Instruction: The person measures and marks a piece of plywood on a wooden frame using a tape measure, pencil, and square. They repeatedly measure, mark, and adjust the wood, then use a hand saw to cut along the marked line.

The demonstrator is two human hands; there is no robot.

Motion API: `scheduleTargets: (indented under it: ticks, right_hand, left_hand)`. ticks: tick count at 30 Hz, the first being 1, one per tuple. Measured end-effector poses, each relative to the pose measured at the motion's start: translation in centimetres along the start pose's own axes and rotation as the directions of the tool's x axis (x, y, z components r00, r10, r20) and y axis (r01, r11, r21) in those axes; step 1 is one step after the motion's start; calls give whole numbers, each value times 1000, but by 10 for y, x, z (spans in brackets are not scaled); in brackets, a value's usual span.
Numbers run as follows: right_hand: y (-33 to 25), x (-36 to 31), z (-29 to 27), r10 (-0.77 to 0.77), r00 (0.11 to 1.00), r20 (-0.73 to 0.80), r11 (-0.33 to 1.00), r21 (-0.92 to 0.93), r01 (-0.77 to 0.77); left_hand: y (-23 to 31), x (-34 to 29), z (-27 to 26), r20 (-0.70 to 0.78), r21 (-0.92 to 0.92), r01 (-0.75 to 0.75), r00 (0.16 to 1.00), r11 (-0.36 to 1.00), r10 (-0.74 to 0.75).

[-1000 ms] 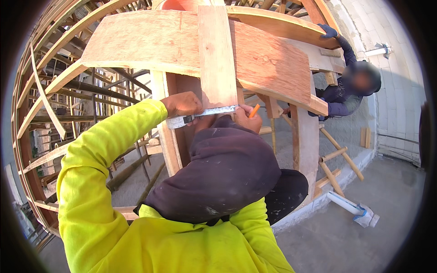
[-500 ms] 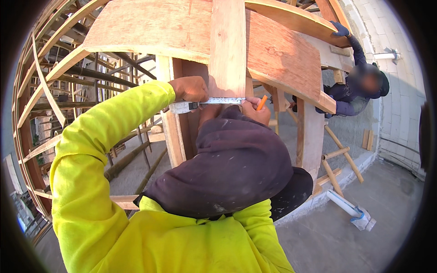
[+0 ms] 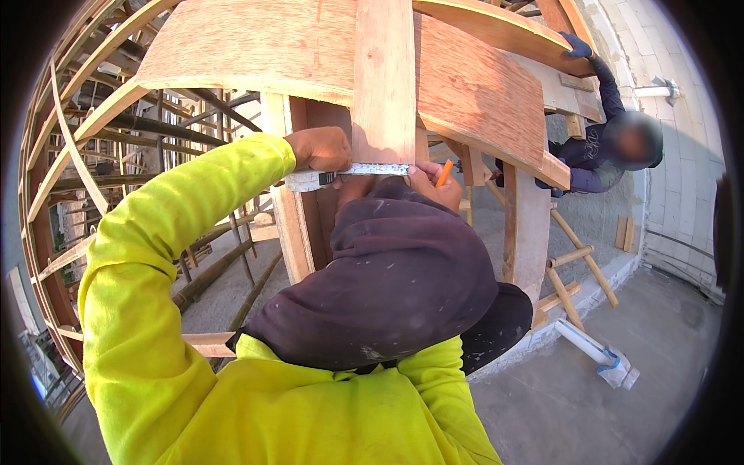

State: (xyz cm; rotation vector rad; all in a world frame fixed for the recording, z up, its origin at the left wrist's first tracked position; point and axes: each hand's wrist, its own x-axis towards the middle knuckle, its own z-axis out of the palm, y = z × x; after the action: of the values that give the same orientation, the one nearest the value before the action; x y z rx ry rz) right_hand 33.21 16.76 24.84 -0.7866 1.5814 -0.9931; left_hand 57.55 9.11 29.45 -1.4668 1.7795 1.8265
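A tape measure (image 3: 304, 182) sits at my left hand (image 3: 322, 149), whose fingers are closed around it and the start of its white blade (image 3: 380, 169). The short drawn-out blade runs across the near end of an upright-lying plank (image 3: 384, 85). My right hand (image 3: 434, 186) pinches the blade's far end at the plank's right edge. An orange pencil (image 3: 445, 173) sticks up from between the fingers of that same hand. Beneath the plank lies a curved plywood sheet (image 3: 248, 43). My knee in dark trousers (image 3: 380, 271) hides part of the frame below.
At the right a co-worker (image 3: 612, 147) in dark clothes has a gloved hand on a curved board (image 3: 504, 35). A timber post (image 3: 531, 240) stands right of my knee. Bamboo poles (image 3: 209, 279) fill the left. A white pipe (image 3: 585, 345) lies on the concrete floor (image 3: 674, 341).
The whole view has shifted slightly to the left. Both hands keep the tape across the plank's end, and the co-worker's head has moved a little.
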Motion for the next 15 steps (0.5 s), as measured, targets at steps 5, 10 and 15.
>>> scheduleTargets:
  ticks: [5, 10, 15]
  right_hand:
    - [3, 3, 4, -28, 999, -22, 999, -21, 27]
    - [1, 3, 5, -36, 999, -8, 999, -31, 36]
    - [6, 5, 2, -44, 999, 20, 998, -32, 45]
  left_hand:
    - [-10, 6, 4, 21, -123, 80, 997, 989, -79]
    - [-8, 6, 3, 32, -104, 78, 997, 992, -75]
    - [0, 2, 2, 29, -43, 117, 993, 992, -116]
